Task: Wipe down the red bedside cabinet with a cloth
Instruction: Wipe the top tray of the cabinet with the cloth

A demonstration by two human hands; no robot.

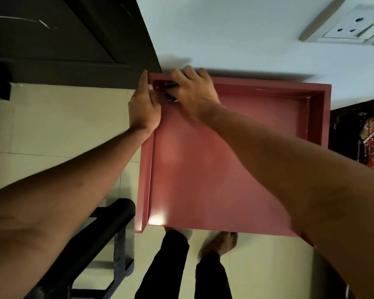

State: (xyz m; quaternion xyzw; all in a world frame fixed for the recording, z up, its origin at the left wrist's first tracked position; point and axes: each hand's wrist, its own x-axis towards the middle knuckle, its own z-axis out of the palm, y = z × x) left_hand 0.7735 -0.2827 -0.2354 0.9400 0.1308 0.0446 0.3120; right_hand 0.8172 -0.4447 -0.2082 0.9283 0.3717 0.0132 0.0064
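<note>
Against the pale wall [246, 39], the right hand [194, 93] curls its fingers over a dark cloth [170, 91] in the red bedside cabinet [225, 169]'s far-left corner, the left hand [144, 108] laying straight, closed-up fingers on the rim; most wiping probably remains.

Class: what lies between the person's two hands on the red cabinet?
Head view: a dark bunched cloth in the cabinet corner, between left hand and right hand, partly under the right.

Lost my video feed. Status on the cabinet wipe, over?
Left hand rests on left rim of red cabinet. Right hand grips dark cloth in its far left corner. Black frame on floor close by its left side.
</note>
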